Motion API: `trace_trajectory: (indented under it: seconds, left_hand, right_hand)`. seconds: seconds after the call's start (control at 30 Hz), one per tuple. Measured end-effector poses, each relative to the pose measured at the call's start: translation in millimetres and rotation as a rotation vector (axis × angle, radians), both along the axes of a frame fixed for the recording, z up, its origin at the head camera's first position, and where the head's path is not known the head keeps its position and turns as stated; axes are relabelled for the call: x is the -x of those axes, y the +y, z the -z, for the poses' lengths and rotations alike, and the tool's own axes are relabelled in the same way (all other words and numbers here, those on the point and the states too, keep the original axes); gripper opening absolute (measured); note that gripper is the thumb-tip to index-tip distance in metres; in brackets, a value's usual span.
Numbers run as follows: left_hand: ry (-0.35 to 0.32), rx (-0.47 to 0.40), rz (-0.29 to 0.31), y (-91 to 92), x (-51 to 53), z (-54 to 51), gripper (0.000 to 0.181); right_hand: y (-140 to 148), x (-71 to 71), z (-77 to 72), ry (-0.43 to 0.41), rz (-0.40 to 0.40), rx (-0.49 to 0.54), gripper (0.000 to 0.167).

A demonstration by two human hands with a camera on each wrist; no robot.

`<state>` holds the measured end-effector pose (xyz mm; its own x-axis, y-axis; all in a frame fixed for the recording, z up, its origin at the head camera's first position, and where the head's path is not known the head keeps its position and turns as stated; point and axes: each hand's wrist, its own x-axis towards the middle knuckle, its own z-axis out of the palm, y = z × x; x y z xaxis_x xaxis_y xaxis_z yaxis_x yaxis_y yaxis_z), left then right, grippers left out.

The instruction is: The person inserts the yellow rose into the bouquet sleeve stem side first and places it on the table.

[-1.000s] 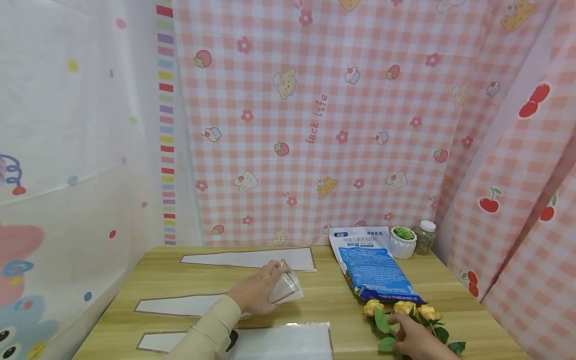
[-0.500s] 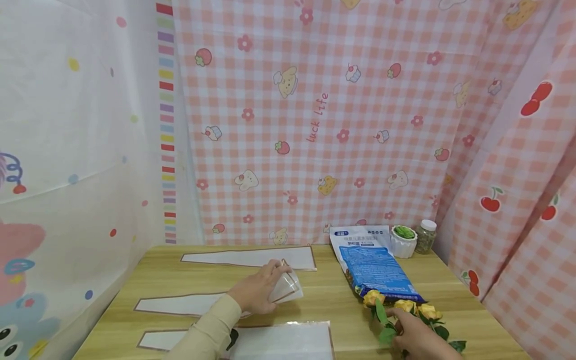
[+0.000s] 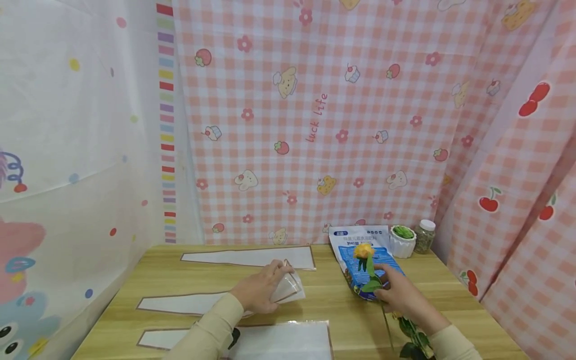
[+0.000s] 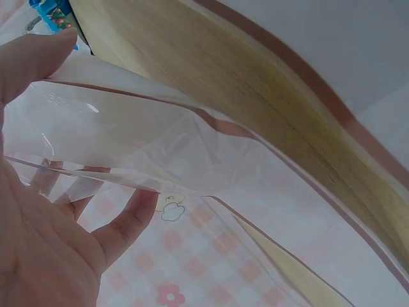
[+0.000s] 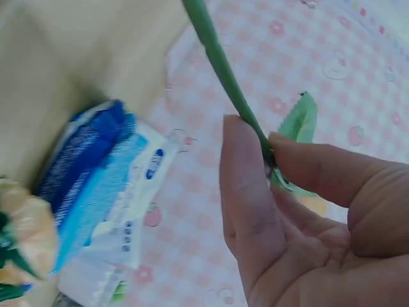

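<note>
In the middle of the table (image 3: 326, 285), the left hand (image 3: 258, 290) holds a clear sleeve (image 3: 289, 289) between thumb and curved fingers. Toward the table's right edge, a yellow rose (image 3: 364, 251) points bloom-up in front of a blue bag (image 3: 384, 257), its stem (image 5: 220, 70) pinched between the right hand's (image 3: 398, 292) thumb and fingertips (white pot (image 3: 402, 248) and jar (image 3: 424, 240) near the far right corner)

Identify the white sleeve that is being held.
The middle sleeve: the left grip holds its wide end raised, while the far sleeve and near sleeve lie flat.

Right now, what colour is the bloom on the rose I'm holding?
The rose bloom is yellow, clearest in the head view.
</note>
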<state>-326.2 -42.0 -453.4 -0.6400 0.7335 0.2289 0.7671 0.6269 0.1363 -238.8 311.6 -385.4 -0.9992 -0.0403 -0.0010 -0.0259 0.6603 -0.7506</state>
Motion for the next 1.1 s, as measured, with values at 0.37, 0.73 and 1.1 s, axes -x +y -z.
trace_trajectory:
  seconds: [0.37, 0.73, 1.1]
  left_hand:
    - [-0.009, 0.007, -0.006, 0.9, -1.7, 0.1, 0.091]
    - [0.016, 0.023, 0.026, 2.2, -0.9, -0.4, 0.088]
    - [0.01, 0.026, 0.017, 4.6, -2.6, -0.5, 0.089]
  right_hand:
    - [-28.8, 23.5, -28.4, 0.147, 0.031, 0.197, 0.068]
    - [-53.7, 41.8, -39.4, 0.253, 0.146, 0.379, 0.078]
    - [-75.3, 48.3, -31.0, 0.427, 0.18, 0.531, 0.054]
